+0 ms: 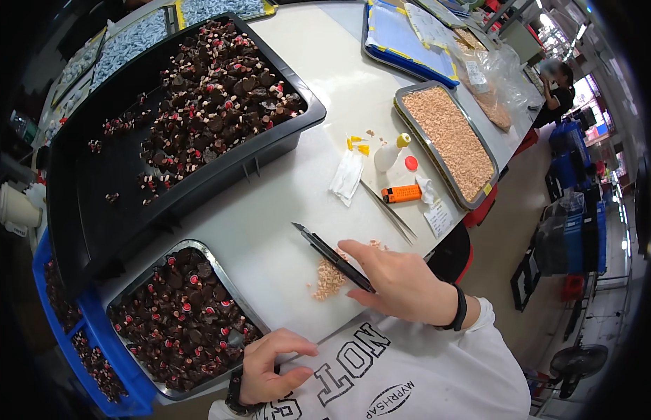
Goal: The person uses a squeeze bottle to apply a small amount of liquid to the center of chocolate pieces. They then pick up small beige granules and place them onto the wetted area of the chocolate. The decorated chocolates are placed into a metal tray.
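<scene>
My right hand [409, 287] is over the near part of the table, thumb and index finger spread on either side of a black utility knife [332, 257]. The knife's tip points away to the left, and I see no finger clearly closed on it. A small heap of pinkish-beige pieces [330, 280] lies beside and under it. My left hand [273, 367] holds nothing, its thumb apart from its curved fingers. It is by the near right corner of a metal tray [217, 273] full of small dark brown pieces with red and beige parts.
A big black bin [308, 115] of similar dark pieces stands far left, a blue divided tray [133, 392] near left. Right of centre are tweezers [388, 210], an orange lighter [401, 194], a squeeze bottle [388, 155], a red cap [411, 163] and a tray of beige pieces [448, 133].
</scene>
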The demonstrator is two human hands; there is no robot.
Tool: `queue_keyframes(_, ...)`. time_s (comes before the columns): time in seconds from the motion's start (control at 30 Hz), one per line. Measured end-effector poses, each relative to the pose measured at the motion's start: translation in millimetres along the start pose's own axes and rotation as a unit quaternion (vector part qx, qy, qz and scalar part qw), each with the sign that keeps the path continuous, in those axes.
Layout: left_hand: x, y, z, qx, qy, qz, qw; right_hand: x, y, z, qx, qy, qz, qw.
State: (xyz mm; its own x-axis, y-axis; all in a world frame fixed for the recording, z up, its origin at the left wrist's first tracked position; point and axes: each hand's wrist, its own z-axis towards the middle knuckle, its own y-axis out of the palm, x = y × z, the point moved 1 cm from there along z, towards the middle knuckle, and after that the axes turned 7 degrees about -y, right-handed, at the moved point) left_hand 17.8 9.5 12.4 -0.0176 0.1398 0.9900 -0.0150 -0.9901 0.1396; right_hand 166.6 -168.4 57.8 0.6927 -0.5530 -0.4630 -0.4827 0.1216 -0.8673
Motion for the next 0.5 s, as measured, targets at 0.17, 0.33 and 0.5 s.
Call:
queue_keyframes(0.17, 0, 0, 1, -0.002, 0.000, 0.001, 1.000, 6, 22, -9, 0.021, 0.015, 0.032, 0.999)
queue_keyframes(0.33, 2, 2, 0, 0.018, -0.027, -0.008, 0.999, 6, 19, -12, 0.036, 0.045, 0.102, 0.993)
queue_keyframes(0.5, 2, 2, 1, 0.016, -0.030, -0.006, 0.999, 14, 21, -17, 0.090, 0.068, 0.189, 0.975)
